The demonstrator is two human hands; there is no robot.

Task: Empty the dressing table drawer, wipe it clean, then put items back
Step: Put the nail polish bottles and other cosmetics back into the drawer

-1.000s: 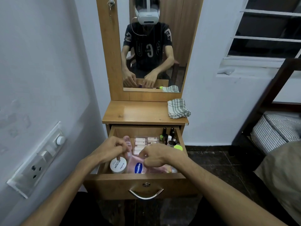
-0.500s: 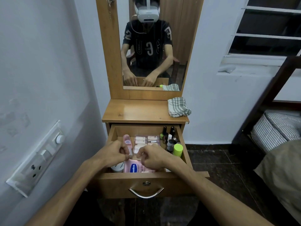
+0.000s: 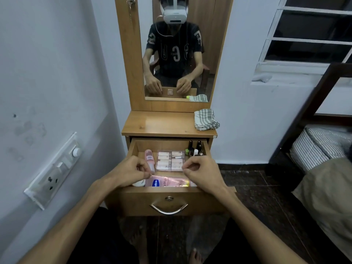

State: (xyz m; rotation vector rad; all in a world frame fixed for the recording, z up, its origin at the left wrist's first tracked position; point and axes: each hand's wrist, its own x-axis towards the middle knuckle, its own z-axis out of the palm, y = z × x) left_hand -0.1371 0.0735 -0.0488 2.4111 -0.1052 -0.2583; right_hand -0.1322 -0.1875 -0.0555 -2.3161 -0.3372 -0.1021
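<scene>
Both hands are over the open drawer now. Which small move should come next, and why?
Probably lift the pink lotion tube out and set it on the table top. The drawer is still full, and the left hand and right hand hover at the tube's two ends, fingers curled, seemingly holding nothing.

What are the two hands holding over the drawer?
It cannot be told for sure. The left hand and right hand hover with fingers curled, fingertips pinched, above the pink tube. Neither plainly grips it.
</scene>
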